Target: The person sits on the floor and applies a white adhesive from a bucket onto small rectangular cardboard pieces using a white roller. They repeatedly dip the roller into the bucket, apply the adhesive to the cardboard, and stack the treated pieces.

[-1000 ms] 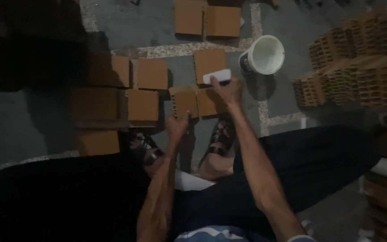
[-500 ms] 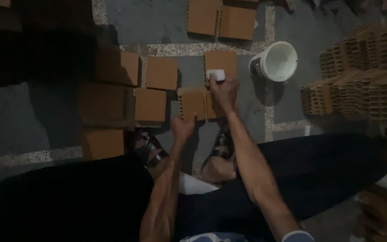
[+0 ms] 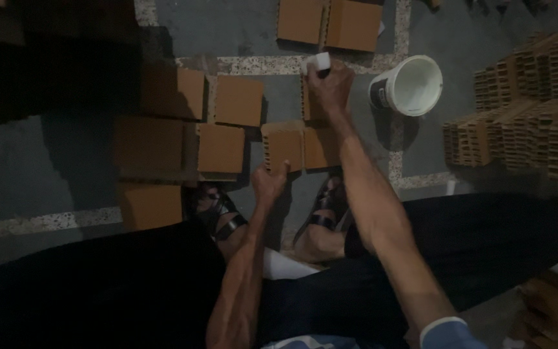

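Note:
My right hand (image 3: 330, 87) is closed around a small white object (image 3: 318, 63) and rests on a brown clay brick (image 3: 308, 106) lying on the floor. My left hand (image 3: 269, 179) grips the near edge of another brown brick (image 3: 281, 143), whose perforated side faces me. More brown bricks (image 3: 238, 100) lie flat in rows to the left. Both arms reach forward over my knees.
A white bucket (image 3: 408, 84) stands just right of my right hand. Stacks of perforated bricks (image 3: 531, 103) rise at the right. Two more bricks (image 3: 330, 22) lie further away. My sandalled feet (image 3: 224, 213) are on the grey floor below the bricks.
My right hand with the white object has moved further away, from the near brick to the one beyond it. The left hand stays on its brick.

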